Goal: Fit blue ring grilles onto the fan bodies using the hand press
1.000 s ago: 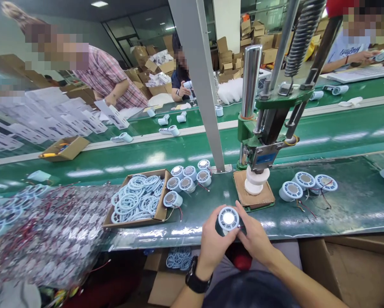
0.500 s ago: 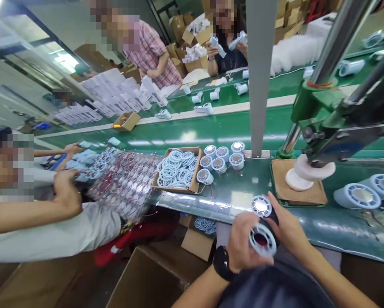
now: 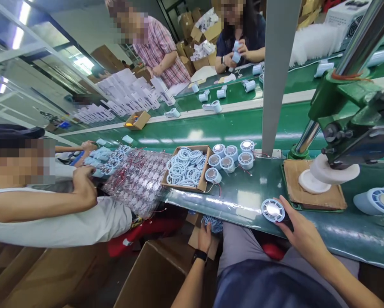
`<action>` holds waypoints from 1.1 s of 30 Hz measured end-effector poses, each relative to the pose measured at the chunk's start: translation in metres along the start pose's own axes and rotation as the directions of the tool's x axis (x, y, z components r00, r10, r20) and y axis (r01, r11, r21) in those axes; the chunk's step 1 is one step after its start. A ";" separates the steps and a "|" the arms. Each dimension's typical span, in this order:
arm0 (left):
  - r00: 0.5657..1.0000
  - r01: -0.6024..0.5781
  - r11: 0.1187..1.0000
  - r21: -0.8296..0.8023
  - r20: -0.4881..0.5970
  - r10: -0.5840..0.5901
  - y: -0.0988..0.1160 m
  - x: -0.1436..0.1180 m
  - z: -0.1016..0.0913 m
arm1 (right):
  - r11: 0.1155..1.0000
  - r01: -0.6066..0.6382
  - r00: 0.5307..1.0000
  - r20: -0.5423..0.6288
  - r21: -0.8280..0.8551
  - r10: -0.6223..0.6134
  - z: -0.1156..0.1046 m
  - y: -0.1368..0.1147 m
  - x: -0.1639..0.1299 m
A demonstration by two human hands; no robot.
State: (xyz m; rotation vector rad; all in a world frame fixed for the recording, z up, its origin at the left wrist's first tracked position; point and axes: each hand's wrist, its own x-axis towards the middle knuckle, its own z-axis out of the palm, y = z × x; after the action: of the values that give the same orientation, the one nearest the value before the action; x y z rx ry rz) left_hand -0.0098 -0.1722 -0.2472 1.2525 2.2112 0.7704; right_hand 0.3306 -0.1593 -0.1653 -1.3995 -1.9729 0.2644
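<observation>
My right hand [image 3: 299,226] grips a round light blue housing [image 3: 273,210] between thumb and fingers at the bench's near edge. Its face has a slotted rim around a silver disc. Below the bench edge, my left hand [image 3: 204,237] reaches down to a heap of light blue rings [image 3: 214,223] in a cardboard box. The fingers look stretched out against the rings, with their tips partly hidden. Several similar housings [image 3: 227,164] stand upright on the bench, beside a shallow carton [image 3: 207,171] of light blue rings.
A green lever press [image 3: 326,107] with a white pad [image 3: 314,181] stands on the right. More housings [image 3: 376,201] are at far right. A grey post [image 3: 278,77] rises behind the bench. At left, a co-worker [image 3: 44,214] sits by wired parts [image 3: 140,175]. A large cardboard box [image 3: 153,273] stands below.
My left hand has left the hollow light blue part it held by the right hand and moved down left to the rings. My right hand still holds the housing. The view has shifted.
</observation>
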 end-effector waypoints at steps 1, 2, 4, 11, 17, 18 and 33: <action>0.998 -0.002 1.000 -0.001 -0.057 0.001 0.005 0.001 -0.008 | 1.000 0.009 1.000 -0.005 -0.005 -0.009 0.001 0.001 0.000; 0.993 -0.014 1.000 -0.001 -0.120 0.013 0.012 0.002 -0.020 | 1.000 0.017 1.000 -0.014 -0.010 -0.017 0.002 0.001 -0.001; 0.968 -0.068 0.998 0.010 -0.242 0.069 0.033 0.011 -0.052 | 0.999 0.028 0.999 -0.042 -0.031 -0.029 0.004 0.001 0.000; 0.928 -0.350 0.929 0.124 -0.094 0.362 0.138 0.102 -0.149 | 0.991 0.041 0.992 -0.112 -0.129 -0.056 0.004 -0.005 0.005; 0.909 -0.416 0.895 0.159 0.058 0.412 0.181 0.141 -0.156 | 0.987 0.053 0.986 -0.147 -0.149 -0.076 -0.001 -0.004 -0.002; 0.907 -0.419 0.894 0.158 0.030 0.419 0.184 0.141 -0.156 | 0.986 0.050 0.985 -0.157 -0.156 -0.075 0.000 -0.003 -0.003; 0.811 -0.524 0.851 -0.011 0.297 0.504 0.199 -0.013 -0.007 | 1.000 -0.012 0.997 -0.070 -0.028 0.010 -0.005 -0.013 -0.004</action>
State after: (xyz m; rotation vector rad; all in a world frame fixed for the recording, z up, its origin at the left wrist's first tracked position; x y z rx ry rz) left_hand 0.1118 -0.1014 -0.1055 1.9109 1.6837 0.6441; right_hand 0.3244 -0.1693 -0.1564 -1.4191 -1.9190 0.1905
